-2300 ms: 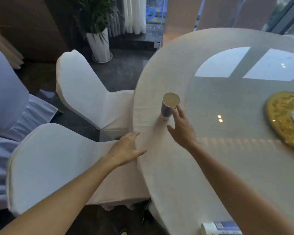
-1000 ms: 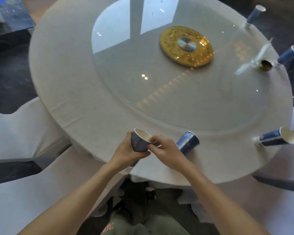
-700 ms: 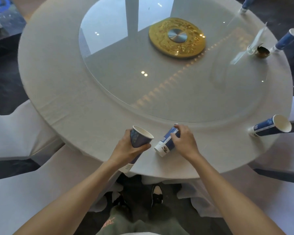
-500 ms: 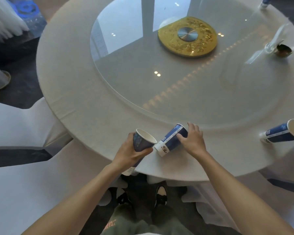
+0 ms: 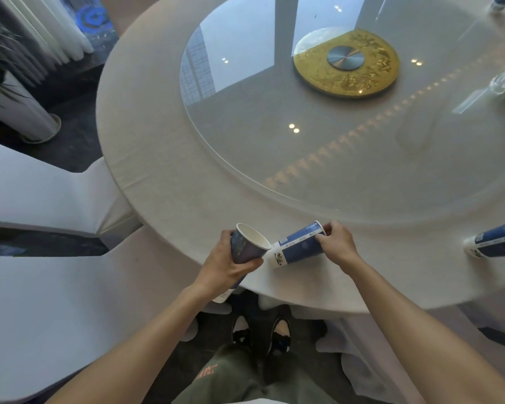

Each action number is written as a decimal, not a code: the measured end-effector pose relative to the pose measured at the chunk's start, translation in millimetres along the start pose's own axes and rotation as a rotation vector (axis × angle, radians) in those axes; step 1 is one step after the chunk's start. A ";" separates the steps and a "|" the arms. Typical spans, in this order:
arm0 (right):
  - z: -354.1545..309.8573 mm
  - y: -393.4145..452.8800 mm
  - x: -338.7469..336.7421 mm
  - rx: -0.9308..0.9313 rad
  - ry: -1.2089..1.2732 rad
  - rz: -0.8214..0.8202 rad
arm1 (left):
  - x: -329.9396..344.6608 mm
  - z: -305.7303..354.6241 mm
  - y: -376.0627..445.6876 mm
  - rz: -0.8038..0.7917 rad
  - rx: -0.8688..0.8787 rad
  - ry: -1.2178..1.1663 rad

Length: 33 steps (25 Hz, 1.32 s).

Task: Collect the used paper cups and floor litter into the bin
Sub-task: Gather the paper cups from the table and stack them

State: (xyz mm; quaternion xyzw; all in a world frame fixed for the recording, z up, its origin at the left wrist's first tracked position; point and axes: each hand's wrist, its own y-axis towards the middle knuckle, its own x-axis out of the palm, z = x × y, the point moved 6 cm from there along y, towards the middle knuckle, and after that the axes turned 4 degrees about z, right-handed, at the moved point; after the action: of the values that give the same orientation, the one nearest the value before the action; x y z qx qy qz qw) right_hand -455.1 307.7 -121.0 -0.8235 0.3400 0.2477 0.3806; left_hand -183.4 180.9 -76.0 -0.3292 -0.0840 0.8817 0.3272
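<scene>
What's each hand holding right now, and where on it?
The left hand grips an upright paper cup round its side wall. The right hand holds a second cup, tipped on its side, at the rim end.

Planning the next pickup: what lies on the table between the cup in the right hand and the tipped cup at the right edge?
Only bare tablecloth, in the head view, between the held cup and the tipped cup.
</scene>
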 end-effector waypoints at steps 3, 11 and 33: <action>-4.5 -20.9 -37.5 -0.009 0.163 0.120 | 10.5 10.1 14.4 -0.046 0.072 0.043; -51.9 -108.0 -134.3 -0.295 0.350 0.337 | 54.6 68.3 43.0 -0.168 0.303 0.103; -2.3 -174.8 -103.0 -0.580 -0.105 0.347 | 123.5 144.6 -2.0 -0.349 0.555 -0.079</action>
State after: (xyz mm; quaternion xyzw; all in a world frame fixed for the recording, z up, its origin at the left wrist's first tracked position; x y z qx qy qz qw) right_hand -390.5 427.9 29.2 -0.8135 0.3704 0.4372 0.0995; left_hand -344.5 270.4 -29.0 -0.1735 0.0918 0.8138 0.5470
